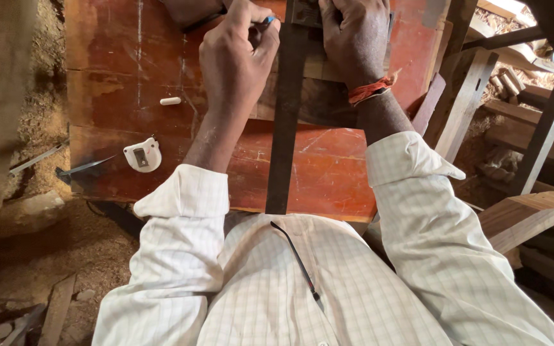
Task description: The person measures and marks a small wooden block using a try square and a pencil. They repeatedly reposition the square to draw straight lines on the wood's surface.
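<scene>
Long dark flat metal square blade lies lengthwise across the red-brown scuffed wooden board, running from the near edge up to the hands. Likely stiff, fairly heavy, thin-edged; best held flat from above. Right hand presses down on its top end, fingers curled. Left hand, just left of blade, pinches a blue-tipped pencil, wrist bent.

A white tape measure lies near a small white chalk stick; wooden offcuts sit rightward.
</scene>
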